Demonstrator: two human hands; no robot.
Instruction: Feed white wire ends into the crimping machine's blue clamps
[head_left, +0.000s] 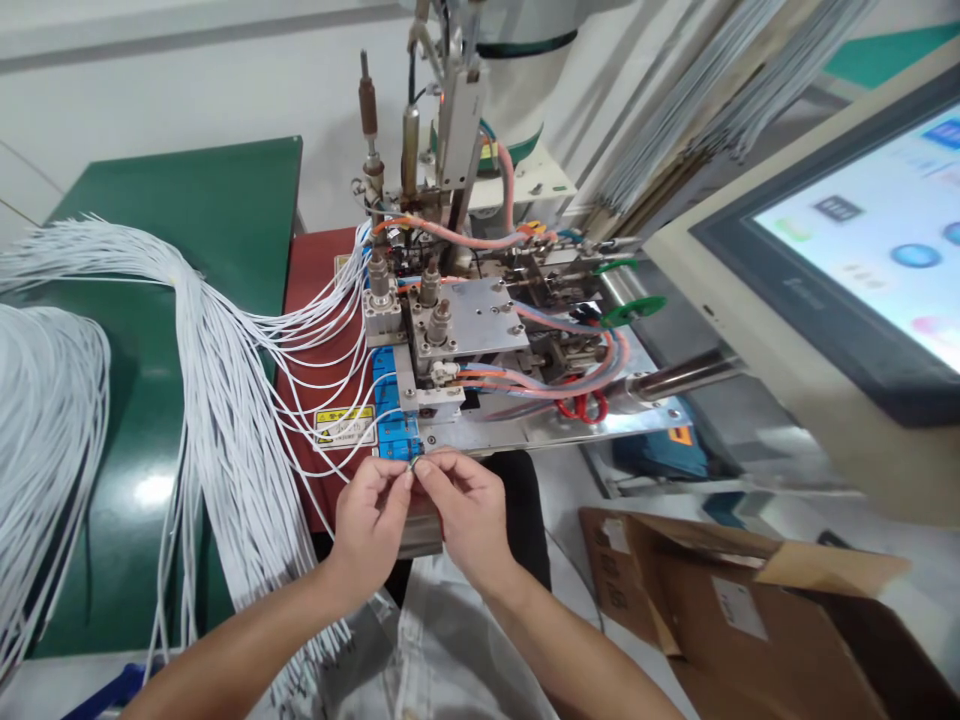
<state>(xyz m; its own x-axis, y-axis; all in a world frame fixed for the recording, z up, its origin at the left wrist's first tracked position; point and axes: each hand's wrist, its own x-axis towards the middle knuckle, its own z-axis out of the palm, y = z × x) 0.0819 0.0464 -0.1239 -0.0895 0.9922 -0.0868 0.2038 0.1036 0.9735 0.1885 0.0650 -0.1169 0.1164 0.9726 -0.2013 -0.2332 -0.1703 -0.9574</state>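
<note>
My left hand (373, 515) and my right hand (466, 505) meet at the front edge of the machine, thumbs and forefingers pinched together. Between their fingertips shows a tiny end of a wire (413, 464); most of it is hidden by the fingers. Just beyond the fingertips is a row of blue holders (391, 432) along the machine's left side. White cables (330, 350) run from these holders to a large bundle (206, 390) hanging over the table at the left.
The metal machine (476, 315) carries hoses and a green-flanged wire spool (628, 293). A touchscreen (877, 240) juts in at the right, above an open cardboard box (742, 600). More white cables (45, 430) lie on the green table (142, 560).
</note>
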